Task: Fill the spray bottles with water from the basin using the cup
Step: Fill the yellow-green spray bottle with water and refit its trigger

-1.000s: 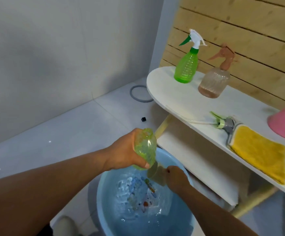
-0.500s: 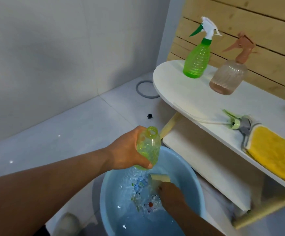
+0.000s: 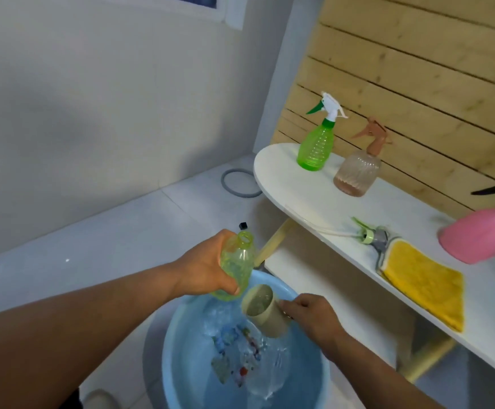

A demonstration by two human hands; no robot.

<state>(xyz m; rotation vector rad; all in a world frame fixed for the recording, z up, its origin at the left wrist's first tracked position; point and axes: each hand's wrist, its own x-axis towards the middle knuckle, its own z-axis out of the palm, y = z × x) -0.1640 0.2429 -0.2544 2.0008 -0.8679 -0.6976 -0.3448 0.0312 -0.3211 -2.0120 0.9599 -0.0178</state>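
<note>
My left hand (image 3: pixel 203 268) grips an uncapped yellow-green bottle (image 3: pixel 239 265), tilted, its open neck pointing up and away, above the far rim of the blue basin (image 3: pixel 178 358). My right hand (image 3: pixel 311 315) holds a beige cup (image 3: pixel 262 311) by its handle just over the rippling water, mouth tilted toward the bottle, water inside. On the white shelf (image 3: pixel 308 202) lies the bottle's spray head (image 3: pixel 370 234) with its tube. A green spray bottle (image 3: pixel 317 143), a clear brown one (image 3: pixel 357 169) and a pink one (image 3: pixel 481 234) stand there too.
A yellow cloth (image 3: pixel 423 287) lies on the shelf near its front edge. A lower shelf board (image 3: pixel 329 290) sits right of the basin. A grey ring (image 3: pixel 236 184) and a small black piece (image 3: pixel 242 225) lie on the white floor. Wooden slats back the shelf.
My right hand has lifted the cup out of the basin water and brought it up beside the bottle. The bottle in my left hand has stayed roughly in place; the view has tilted up.
</note>
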